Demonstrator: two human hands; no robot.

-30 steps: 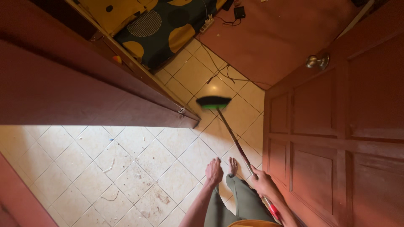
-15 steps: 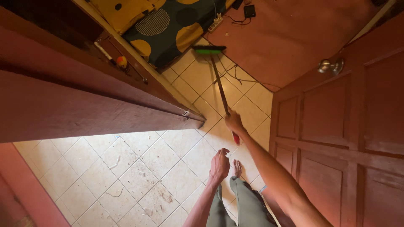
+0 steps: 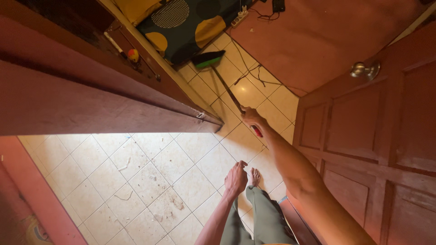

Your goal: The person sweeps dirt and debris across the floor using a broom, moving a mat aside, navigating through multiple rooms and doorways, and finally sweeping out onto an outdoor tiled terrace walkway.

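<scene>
My right hand is stretched forward and grips the dark handle of a broom near its red end. The broom's green and black head rests on the tiled floor beside a dark mattress with yellow circles. My left hand hangs loosely in front of my leg with curled fingers and holds nothing. My bare foot and olive trouser leg show below it.
An open brown wooden door with a metal knob stands at right. A brown wall edge juts in from the left. Cables and a power strip lie on the floor; dirt specks dot the near tiles.
My right arm has reached out and pushed the broom head far forward, then swung it left to the mattress edge. My left hand has barely moved.
</scene>
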